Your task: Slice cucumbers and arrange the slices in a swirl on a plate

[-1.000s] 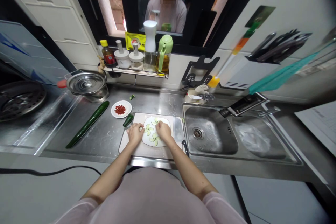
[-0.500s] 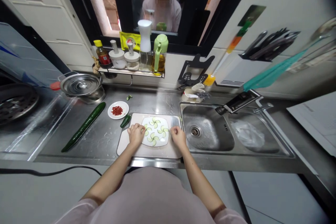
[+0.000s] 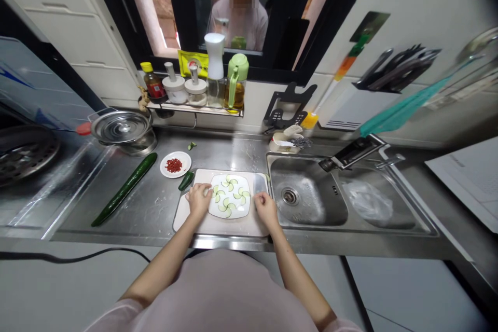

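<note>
A white squarish plate [image 3: 229,213] lies on a pale cutting board [image 3: 187,220]. Thin green-edged cucumber slices [image 3: 229,182] form several pinwheels on it. My left hand [image 3: 199,201] is at the plate's left edge, its bent fingers slightly apart; nothing shows between them. To the plate's right my right hand [image 3: 266,208] is closed, fingertips together, and I cannot see what is inside. Just beyond it lies what looks like a knife blade [image 3: 259,182], its handle not visible. A short cucumber piece [image 3: 185,180] rests by the board's upper left corner.
A long cucumber [image 3: 124,190] and a small plate of red bits [image 3: 176,174] are to the left. Behind stands a lidded pot [image 3: 124,127]. A seasoning shelf [image 3: 194,108] is on the wall. The sink [image 3: 311,202] adjoins the board's right side.
My left hand has drawn back slightly left from the pinwheel at the plate's left. My right hand has hardly moved and stays closed.
</note>
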`<state>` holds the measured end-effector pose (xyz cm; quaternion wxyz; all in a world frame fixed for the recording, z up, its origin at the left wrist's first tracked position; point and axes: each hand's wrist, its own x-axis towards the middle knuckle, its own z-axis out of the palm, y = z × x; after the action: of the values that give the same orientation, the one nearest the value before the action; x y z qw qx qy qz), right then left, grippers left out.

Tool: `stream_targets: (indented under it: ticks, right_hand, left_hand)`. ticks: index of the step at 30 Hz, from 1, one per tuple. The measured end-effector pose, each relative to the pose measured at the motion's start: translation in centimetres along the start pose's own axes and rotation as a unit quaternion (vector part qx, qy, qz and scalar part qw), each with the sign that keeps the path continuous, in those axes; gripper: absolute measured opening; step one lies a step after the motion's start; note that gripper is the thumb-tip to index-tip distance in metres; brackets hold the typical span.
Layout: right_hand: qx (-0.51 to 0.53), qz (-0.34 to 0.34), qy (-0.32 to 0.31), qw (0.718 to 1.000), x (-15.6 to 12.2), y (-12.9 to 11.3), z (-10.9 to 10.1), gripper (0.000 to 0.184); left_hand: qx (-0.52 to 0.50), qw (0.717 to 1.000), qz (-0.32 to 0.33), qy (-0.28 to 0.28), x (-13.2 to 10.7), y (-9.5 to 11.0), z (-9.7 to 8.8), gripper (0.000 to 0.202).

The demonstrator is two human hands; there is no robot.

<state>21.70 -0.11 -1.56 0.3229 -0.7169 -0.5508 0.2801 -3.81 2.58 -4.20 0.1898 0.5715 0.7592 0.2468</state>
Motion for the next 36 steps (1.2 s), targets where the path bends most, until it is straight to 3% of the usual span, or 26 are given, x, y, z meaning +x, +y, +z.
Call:
stream_targets:
  ticks: [6, 13, 20, 24, 27, 31, 36]
  right_hand:
    - [0.018, 0.001, 0.039, 0.999, 0.1, 1.2, -0.8, 0.041]
    - [0.007, 0.011, 0.034, 0.999, -0.2, 1.5, -0.9, 0.049]
    - [0.023, 0.006, 0.021, 0.999, -0.2, 0.4, -0.7, 0.052]
    - [0.035, 0.008, 0.018, 0.999, -0.4, 0.5, -0.4, 0.051]
    - [0.042, 0.007, 0.013, 0.999, -0.5, 1.1, -0.1, 0.05]
    - [0.05, 0.01, 0.011, 0.999, -0.5, 1.6, 0.0, 0.05]
    - [0.055, 0.024, 0.008, 0.998, -0.5, 1.6, -0.3, 0.051]
  left_hand:
    - [-0.09, 0.988, -0.065, 0.109, 0.0, -1.5, -2.0, 0.023]
    - [-0.128, 0.978, -0.088, 0.14, -0.1, -1.7, -3.5, 0.024]
    - [-0.189, 0.962, -0.092, 0.174, 0.8, -2.0, -3.3, 0.026]
    - [-0.236, 0.93, -0.155, 0.233, 4.1, -3.1, -3.9, 0.035]
    - [-0.194, 0.916, -0.225, 0.271, 8.2, -3.9, -5.1, 0.041]
    - [-0.084, 0.939, -0.271, 0.194, 13.1, -4.7, -6.5, 0.042]
    - [-0.024, 0.967, -0.224, 0.117, 16.4, -5.4, -7.1, 0.023]
